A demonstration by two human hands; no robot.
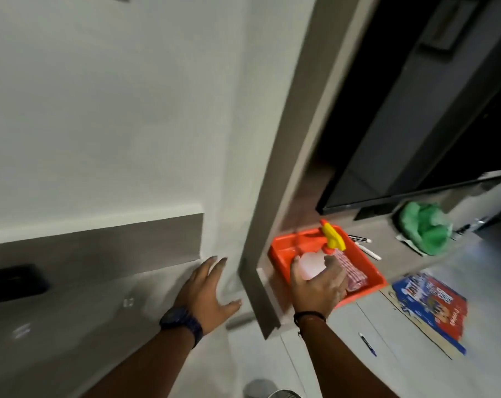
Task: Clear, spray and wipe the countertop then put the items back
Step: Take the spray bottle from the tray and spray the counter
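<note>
Translucent plastic spray bottle with yellow trigger (315, 264) is gripped by right hand (318, 285) over orange plastic tray (295, 248) on grey tabletop (387, 239), nozzle tilted away; left hand (207, 288) is spread open, farther away.

- Your right hand (318, 285) grips a clear spray bottle (312, 264), yellow nozzle at 12 o'clock, over an orange tray (298, 245).
- Your left hand (207, 287) lies spread, fingers apart, at 9 o'clock.
- A green cloth (424, 229) sits at 2 o'clock.
</note>
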